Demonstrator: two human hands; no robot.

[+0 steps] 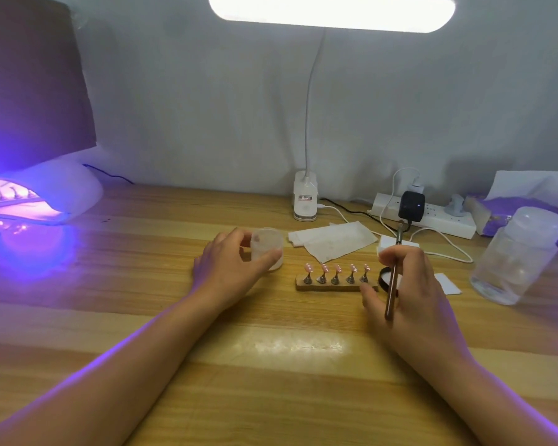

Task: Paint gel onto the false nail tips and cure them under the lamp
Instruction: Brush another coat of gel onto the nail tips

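Several pink false nail tips [337, 269] stand on metal stems in a small wooden holder [326, 287] at the middle of the table. My left hand [231, 268] grips a small frosted plastic cup [269, 244] just left of the holder. My right hand [409, 284] holds a thin brush [393, 278] with a brown handle, its tip pointing away from me, at the holder's right end. A small black-rimmed jar [384, 275] sits partly hidden behind that hand. At far left the white curing lamp [45, 201] glows purple, with another holder inside.
A clip-on desk lamp [305, 201] stands at the back, its lit head overhead. Folded paper wipes [335, 241] lie behind the holder. A power strip [432, 217] with plugs and cables is at back right, and a clear lidded jar [516, 255] at right.
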